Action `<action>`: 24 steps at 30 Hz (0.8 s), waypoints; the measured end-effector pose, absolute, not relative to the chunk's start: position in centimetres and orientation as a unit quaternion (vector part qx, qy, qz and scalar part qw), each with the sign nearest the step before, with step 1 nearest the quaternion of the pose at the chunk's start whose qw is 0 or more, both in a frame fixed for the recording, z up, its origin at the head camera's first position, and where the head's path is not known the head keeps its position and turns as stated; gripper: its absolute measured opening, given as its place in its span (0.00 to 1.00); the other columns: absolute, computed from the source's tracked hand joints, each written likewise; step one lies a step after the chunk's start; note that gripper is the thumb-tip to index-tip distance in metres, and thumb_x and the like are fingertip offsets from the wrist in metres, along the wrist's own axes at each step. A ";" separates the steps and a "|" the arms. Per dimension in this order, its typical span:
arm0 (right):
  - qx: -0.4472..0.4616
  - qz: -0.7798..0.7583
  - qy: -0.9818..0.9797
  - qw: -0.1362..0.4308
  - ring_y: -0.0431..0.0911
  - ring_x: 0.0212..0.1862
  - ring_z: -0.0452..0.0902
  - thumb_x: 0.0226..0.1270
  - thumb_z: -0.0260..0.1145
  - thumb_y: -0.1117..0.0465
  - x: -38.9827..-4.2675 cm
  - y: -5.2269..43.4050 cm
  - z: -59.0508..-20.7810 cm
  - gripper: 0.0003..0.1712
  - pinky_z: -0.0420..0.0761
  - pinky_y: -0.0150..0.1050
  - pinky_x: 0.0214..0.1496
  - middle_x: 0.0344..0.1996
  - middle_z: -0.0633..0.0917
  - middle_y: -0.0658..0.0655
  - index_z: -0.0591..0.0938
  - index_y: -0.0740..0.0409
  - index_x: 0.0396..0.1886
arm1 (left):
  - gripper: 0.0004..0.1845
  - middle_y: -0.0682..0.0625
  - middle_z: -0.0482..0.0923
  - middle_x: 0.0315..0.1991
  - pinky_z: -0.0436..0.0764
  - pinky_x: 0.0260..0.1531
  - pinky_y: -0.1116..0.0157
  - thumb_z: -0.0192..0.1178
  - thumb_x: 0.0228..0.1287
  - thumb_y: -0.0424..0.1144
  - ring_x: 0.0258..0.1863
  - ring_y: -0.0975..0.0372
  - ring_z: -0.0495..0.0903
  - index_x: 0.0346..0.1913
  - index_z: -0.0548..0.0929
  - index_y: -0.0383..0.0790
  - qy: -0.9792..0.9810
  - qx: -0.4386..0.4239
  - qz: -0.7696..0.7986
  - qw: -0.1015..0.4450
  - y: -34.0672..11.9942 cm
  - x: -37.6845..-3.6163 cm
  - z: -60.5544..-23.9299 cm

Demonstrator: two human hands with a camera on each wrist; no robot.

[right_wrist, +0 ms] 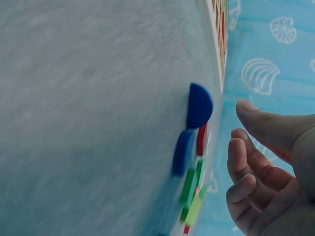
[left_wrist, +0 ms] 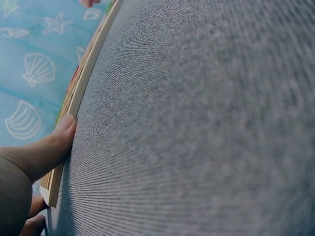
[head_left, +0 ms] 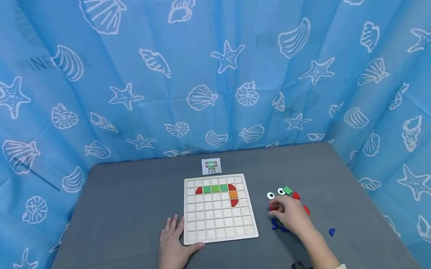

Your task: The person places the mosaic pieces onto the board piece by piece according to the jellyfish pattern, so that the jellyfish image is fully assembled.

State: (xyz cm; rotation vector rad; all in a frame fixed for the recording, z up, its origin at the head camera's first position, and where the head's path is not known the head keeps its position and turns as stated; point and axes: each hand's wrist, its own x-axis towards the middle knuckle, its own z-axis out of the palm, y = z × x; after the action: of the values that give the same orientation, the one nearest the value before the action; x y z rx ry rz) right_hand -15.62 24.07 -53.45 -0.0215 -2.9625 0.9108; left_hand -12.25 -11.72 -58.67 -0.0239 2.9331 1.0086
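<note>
Two bare hands are at work on a grey cloth-covered surface (head_left: pixel 127 211), and from where I stand the right hand (head_left: pixel 291 214) is the nearer to the loose pieces. Its fingers are loosely bent, the thumb apart from them, and I see nothing gripped between. Just at its fingertips lies a small red flat piece (head_left: pixel 272 208); its long axis I cannot make out, as the fingers partly cover it. Just beyond that hand are two white discs with black dots (head_left: pixel 270 195) and a green square tile (head_left: pixel 287 190); on its near side are dark blue rounded pieces (head_left: pixel 274 223), with another apart to its right.

The square pale wooden grid board (head_left: pixel 210 225) lies to the right hand's left, well apart from it. The left hand (head_left: pixel 172 246) rests relaxed at the board's near left corner, thumb touching the near edge, fingers alongside the left one. Ahead of it, on the grid, a row of red and green tiles (head_left: pixel 216 188) runs left to right, turning toward the person at its right end.
</note>
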 end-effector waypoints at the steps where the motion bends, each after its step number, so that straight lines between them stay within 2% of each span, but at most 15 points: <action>1: -0.012 0.288 -0.957 0.020 0.39 0.31 0.78 0.54 0.79 0.65 -15.4 24.3 -53.5 0.14 0.79 0.38 0.32 0.34 0.88 0.51 0.89 0.56 0.41 | 0.64 0.35 0.58 0.78 0.53 0.76 0.40 0.75 0.37 0.70 0.79 0.41 0.50 0.75 0.67 0.34 0.945 -0.008 0.326 0.021 -11.7 -12.3 -58.7; 5: -0.036 0.262 -0.964 0.002 0.40 0.29 0.76 0.53 0.80 0.65 -14.7 25.2 -53.9 0.15 0.77 0.39 0.29 0.35 0.86 0.52 0.89 0.55 0.42 | 0.64 0.35 0.58 0.78 0.53 0.76 0.40 0.75 0.38 0.70 0.79 0.41 0.50 0.75 0.66 0.34 0.943 -0.007 0.331 0.022 -11.7 -12.3 -58.6; 8: -0.045 0.245 -0.968 -0.013 0.43 0.31 0.75 0.54 0.79 0.65 -14.2 25.8 -54.0 0.14 0.76 0.40 0.30 0.36 0.84 0.54 0.89 0.55 0.42 | 0.64 0.36 0.57 0.78 0.53 0.76 0.40 0.75 0.38 0.70 0.79 0.41 0.50 0.75 0.66 0.34 0.943 -0.007 0.332 0.022 -11.7 -12.3 -58.6; 15: -0.051 0.227 -0.972 -0.023 0.50 0.39 0.80 0.55 0.78 0.67 -14.0 27.0 -54.1 0.15 0.82 0.52 0.42 0.45 0.83 0.61 0.88 0.59 0.44 | 0.63 0.35 0.58 0.78 0.53 0.76 0.40 0.75 0.38 0.69 0.79 0.41 0.50 0.75 0.67 0.34 0.942 -0.007 0.335 0.019 -11.7 -12.2 -58.5; 20: -0.052 0.214 -0.975 -0.035 0.57 0.47 0.81 0.56 0.78 0.66 -13.8 27.7 -53.9 0.13 0.82 0.59 0.49 0.44 0.83 0.61 0.89 0.58 0.42 | 0.63 0.35 0.58 0.78 0.53 0.76 0.41 0.75 0.38 0.69 0.79 0.41 0.50 0.75 0.67 0.34 0.943 -0.006 0.334 0.020 -11.7 -12.2 -58.5; 24: -0.054 0.218 -0.973 -0.052 0.59 0.49 0.81 0.58 0.77 0.66 -13.9 28.0 -53.8 0.13 0.81 0.59 0.50 0.44 0.83 0.62 0.88 0.59 0.44 | 0.64 0.36 0.58 0.78 0.53 0.76 0.41 0.75 0.38 0.70 0.79 0.42 0.50 0.75 0.66 0.34 0.944 -0.009 0.330 0.022 -11.6 -12.2 -58.5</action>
State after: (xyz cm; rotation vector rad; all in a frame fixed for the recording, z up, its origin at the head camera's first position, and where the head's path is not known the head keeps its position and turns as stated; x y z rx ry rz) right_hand -13.89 27.96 -53.79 -0.1761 -3.1619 0.7095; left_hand -12.17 -11.61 -58.48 -0.0294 2.9233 1.0225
